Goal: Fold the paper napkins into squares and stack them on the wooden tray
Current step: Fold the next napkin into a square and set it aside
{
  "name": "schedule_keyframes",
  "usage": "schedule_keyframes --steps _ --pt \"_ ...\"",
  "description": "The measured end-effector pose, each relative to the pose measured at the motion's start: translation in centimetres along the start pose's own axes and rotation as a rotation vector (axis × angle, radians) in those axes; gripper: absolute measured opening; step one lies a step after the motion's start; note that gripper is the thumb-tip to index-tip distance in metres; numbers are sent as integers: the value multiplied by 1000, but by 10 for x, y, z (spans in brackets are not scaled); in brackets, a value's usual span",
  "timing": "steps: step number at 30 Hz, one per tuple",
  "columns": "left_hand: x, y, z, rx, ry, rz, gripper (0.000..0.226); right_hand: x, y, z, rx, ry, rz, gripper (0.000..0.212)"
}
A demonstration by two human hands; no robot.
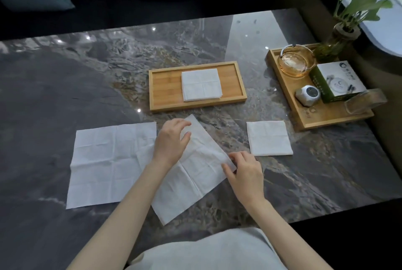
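A white napkin folded in half (pixel 191 174) lies slanted on the marble table in front of me. My left hand (pixel 171 141) rests on its upper part with fingers spread. My right hand (pixel 243 174) pinches its right edge between thumb and fingers. An unfolded napkin (pixel 108 163) lies flat to the left. A napkin folded into a square (pixel 269 138) sits to the right. The wooden tray (pixel 165 87) stands beyond, holding a folded square napkin (pixel 201 85).
A second wooden tray (pixel 313 117) at the right holds a glass bowl (pixel 293 63), a green and white box (pixel 335 82), a small grey gadget (pixel 307 94), a clear holder (pixel 365 100) and a potted plant (pixel 343 30). Cushions lie beyond the table's far edge.
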State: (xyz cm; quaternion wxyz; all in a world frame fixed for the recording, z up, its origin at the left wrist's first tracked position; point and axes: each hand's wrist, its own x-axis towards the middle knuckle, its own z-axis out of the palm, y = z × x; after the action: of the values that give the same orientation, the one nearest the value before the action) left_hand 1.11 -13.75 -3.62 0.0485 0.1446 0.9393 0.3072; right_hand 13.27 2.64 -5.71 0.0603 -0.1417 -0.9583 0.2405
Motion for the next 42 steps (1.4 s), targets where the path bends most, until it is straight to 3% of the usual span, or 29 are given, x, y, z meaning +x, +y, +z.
schedule_keyframes --steps 4,9,18,25,30,35,42 --pt "10 -13 12 207 -159 63 52 -5 -3 6 -64 6 58 27" --pt "14 -21 22 344 -322 98 56 -4 -6 7 -1 -4 104 21" --pt "11 -12 15 0 -117 76 52 20 -8 -5 141 -269 217 3" --pt "4 -3 -13 -272 -190 -117 45 32 -7 -34 632 -387 369 17" --pt "-12 2 -51 -469 -311 -173 26 41 -8 -62 867 -437 358 17" --pt "-28 11 -85 -639 -406 -195 23 54 -16 -86 858 -477 291 24" --pt "-26 10 -96 -594 -268 -179 9 78 -28 -96 746 -396 183 11"
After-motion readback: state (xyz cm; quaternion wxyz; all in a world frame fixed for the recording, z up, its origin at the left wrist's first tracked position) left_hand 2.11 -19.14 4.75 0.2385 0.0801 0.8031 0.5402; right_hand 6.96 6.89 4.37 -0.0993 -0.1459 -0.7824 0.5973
